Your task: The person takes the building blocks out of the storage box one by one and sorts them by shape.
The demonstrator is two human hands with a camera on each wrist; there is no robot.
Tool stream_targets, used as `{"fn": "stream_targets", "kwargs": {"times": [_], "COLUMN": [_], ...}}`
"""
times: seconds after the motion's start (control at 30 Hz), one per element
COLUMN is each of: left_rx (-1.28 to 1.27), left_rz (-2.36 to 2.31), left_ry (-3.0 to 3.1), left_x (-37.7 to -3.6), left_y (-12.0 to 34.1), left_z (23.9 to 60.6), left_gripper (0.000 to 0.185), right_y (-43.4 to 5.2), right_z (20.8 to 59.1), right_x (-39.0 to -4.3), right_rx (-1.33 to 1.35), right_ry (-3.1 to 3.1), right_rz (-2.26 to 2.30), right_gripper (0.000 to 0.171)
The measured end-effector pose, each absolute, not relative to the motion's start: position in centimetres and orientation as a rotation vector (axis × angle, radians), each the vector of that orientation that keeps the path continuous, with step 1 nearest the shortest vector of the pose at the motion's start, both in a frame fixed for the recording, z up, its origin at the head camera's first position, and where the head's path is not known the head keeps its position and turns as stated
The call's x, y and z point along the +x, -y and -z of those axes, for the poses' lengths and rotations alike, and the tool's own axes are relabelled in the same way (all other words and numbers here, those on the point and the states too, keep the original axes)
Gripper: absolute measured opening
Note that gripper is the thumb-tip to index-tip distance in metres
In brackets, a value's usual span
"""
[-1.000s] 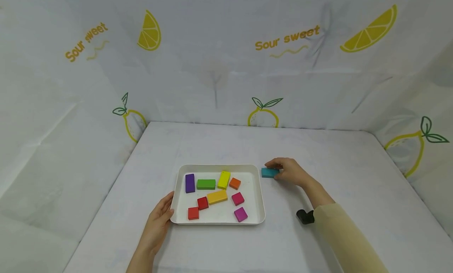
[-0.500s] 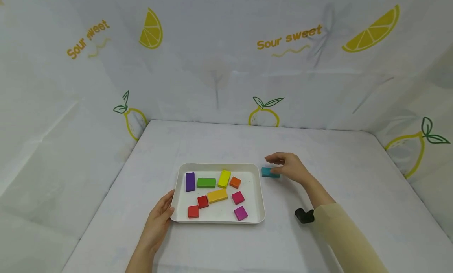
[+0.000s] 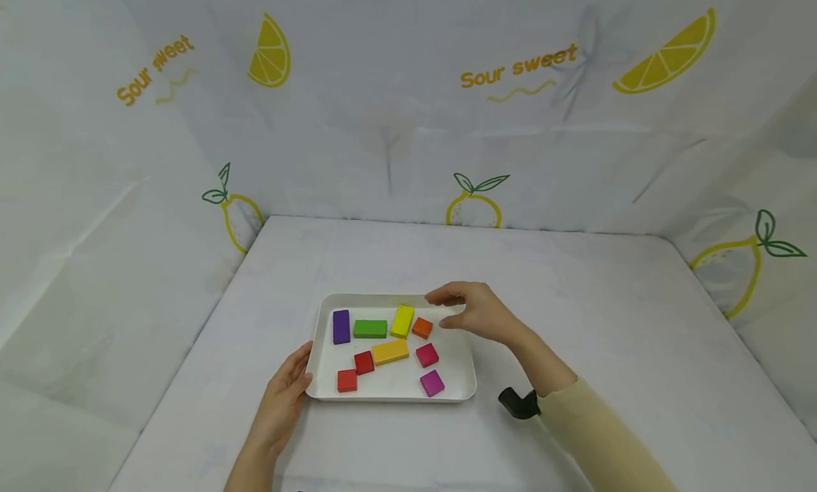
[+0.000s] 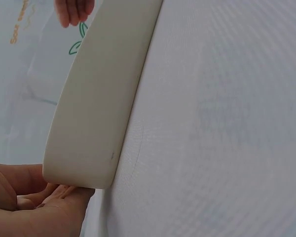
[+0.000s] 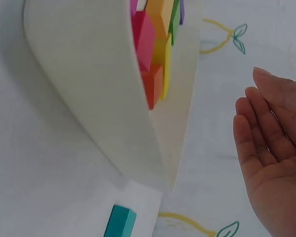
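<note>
See the left hand [image 3: 288,393] at eight o'clock of the white tray [image 3: 392,386], gripping its edge between thumb and fingers, and the right hand [image 3: 480,312] at two — over the far corner, empty, with thumb and fingertips well parted. Find the orange block [image 3: 422,327] inside, off that thumb toward nine o'clock, and the teal block [image 5: 120,221] on the table [image 3: 574,279] outside, about half past six in the right wrist view. Best, probably, to lower straight and pinch lightly — clear of the yellow block [image 3: 402,321] beyond.

1 blk [image 5: 120,222] beside tray [image 3: 396,386] w/ blks [image 3: 390,351] inside.
</note>
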State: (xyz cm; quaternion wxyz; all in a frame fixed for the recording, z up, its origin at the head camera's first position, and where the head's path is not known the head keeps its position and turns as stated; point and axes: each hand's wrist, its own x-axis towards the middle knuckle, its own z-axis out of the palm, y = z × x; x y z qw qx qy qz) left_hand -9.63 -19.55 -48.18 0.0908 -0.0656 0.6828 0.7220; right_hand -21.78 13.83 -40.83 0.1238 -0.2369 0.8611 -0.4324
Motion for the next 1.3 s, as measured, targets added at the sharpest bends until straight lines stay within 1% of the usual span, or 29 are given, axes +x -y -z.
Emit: {"fn": "stream_targets", "kwargs": {"times": [0.27, 0.57, 0.9, 1.3], "left_rx": [-0.199, -0.187, -0.181, -0.177], "left_rz": [-2.154, -2.163, -2.164, -2.162], "left_ry": [-2.023, -2.033, -2.029, -2.022], "left_x": [-9.7, -10.0, -9.9, -9.8], "left_y": [19.6, 19.8, 19.7, 19.8], "left_z": [48.3, 48.4, 48.5, 48.5], "left_gripper": [0.053, 0.053, 0.053, 0.053], "right_y": [-10.3, -8.0, -7.6, -7.3], "right_z": [41.2, 42.5, 44.3, 45.5], "right_x": [-20.0, -20.1, -20.3, -20.2], "right_rx": [-0.844, -0.833, -0.762, -0.777], "right_ry": [-2.467, -2.452, -2.449, -2.455], "right_rz": [1.195, 1.121, 1.119, 1.161], "right_gripper": [0.036, 0.036, 0.036, 0.036]}}
